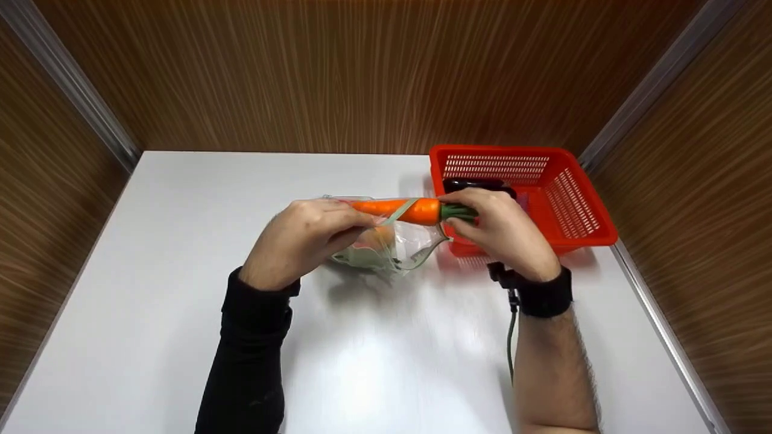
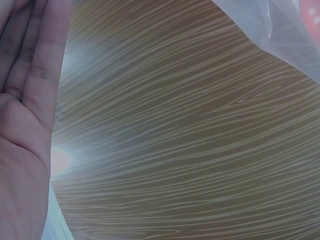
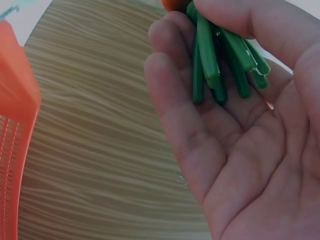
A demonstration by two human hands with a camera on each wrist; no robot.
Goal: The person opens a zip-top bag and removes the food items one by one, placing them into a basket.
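The right hand (image 1: 503,232) pinches the carrot (image 1: 398,210) by its green stalks (image 3: 220,60), fingers and thumb curled round them. The carrot lies level above the table (image 1: 151,271), its tip already inside the mouth of the bag (image 1: 392,250). The left hand (image 1: 304,238) has its fingers closed on the bag's near rim, holding the mouth open; the left wrist view shows only straightish fingers at the frame edge and a corner of plastic, so how firm that grip is I cannot tell.

What could go wrong, as I judge it: the stalks are thin and smooth, and a pinch so far from the carrot's weight could let it droop or twist out. The green seal strip lies across the carrot's body, so the rim may catch there and bunch up. The bag is thin film held at one edge only; it could fold shut or slip from the fingers if pushed against.

The bag, clear plastic, already holds something pale orange and something greenish, too blurred to name. The red basket (image 1: 579,199) stands just behind the right hand, with a dark thing (image 1: 476,184) in it, partly hidden by the hand
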